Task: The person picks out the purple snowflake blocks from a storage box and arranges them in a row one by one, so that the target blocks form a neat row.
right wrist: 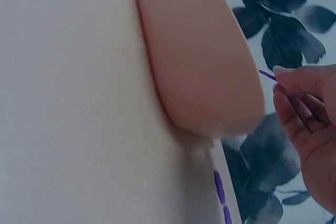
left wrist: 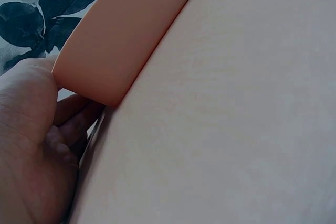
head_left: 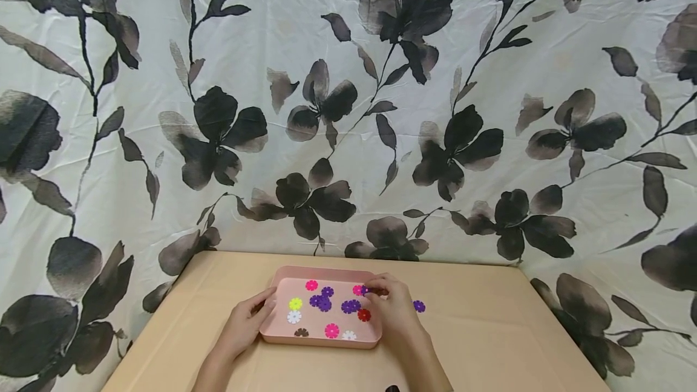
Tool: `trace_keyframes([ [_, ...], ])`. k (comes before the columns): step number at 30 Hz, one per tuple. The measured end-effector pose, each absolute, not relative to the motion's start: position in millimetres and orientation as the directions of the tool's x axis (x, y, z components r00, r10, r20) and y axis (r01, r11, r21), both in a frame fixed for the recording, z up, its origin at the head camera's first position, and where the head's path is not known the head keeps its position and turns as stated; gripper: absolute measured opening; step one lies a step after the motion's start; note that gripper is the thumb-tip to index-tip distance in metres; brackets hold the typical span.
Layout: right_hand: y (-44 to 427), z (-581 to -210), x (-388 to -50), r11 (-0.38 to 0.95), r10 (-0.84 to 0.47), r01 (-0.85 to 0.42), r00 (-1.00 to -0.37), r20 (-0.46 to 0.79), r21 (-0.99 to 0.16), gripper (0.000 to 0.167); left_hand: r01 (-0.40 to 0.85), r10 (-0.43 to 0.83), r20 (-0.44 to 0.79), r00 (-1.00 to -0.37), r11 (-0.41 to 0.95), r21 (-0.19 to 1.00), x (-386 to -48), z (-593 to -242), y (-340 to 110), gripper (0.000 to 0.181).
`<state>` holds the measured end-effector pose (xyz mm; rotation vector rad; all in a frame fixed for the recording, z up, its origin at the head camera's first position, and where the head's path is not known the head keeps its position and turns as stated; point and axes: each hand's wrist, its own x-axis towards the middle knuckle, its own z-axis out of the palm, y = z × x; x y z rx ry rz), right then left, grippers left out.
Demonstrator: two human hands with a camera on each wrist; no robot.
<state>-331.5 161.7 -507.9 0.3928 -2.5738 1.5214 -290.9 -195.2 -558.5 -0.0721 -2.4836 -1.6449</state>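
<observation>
A shallow pink tray (head_left: 321, 341) lies on the table with several small flower-shaped pieces in it. My left hand (head_left: 244, 324) holds the tray's left edge, thumb on the rim and fingers against the side wall (left wrist: 121, 30). Over the tray's right side, my right hand (head_left: 396, 308) pinches a thin purple flower piece (right wrist: 266, 75) between thumb and finger. Beneath are a pink flower (head_left: 357, 290), a red flower (head_left: 363, 315) and joined purple flowers (head_left: 351, 306). Left of these lie purple flowers (head_left: 320, 302), a yellow flower (head_left: 295, 303) and a white flower (head_left: 294, 317).
On the tan table (head_left: 490, 331), a lone purple flower (head_left: 418, 306) sits right of the tray. A small dark object (head_left: 392, 388) shows at the bottom edge, its kind unclear. A floral cloth (head_left: 348, 156) hangs behind the table.
</observation>
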Motion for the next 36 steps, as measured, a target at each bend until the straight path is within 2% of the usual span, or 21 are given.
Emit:
trace_keyframes([
  [2, 168.5, -507.0, -332.3, 0.453, -0.131, -0.262, -0.965, 0.227, -0.852, 0.024, 0.128, -0.048, 0.158, -0.986, 0.389, 0.912, -290.7, -557.9, -195.0, 0.046],
  [10, 199.6, -506.4, -339.5, 0.459, -0.08, -0.315, -0.946, 0.314, -0.831, 0.019, 0.124, -0.053, 0.157, -0.986, 0.391, 0.912, -291.1, -557.6, -195.0, 0.046],
  [22, 249.2, -514.6, -344.7, 0.443, -0.001, -0.241, -0.963, 0.269, -0.863, 0.018, 0.123, -0.051, 0.156, -0.986, 0.397, 0.91, -291.1, -556.3, -195.0, 0.046],
  [36, 286.3, -523.7, -341.2, 0.545, 0.044, -0.164, -0.974, 0.223, -0.822, 0.02, 0.115, -0.06, 0.15, -0.987, 0.394, 0.912, -291.8, -558.3, -194.7, 0.045],
])
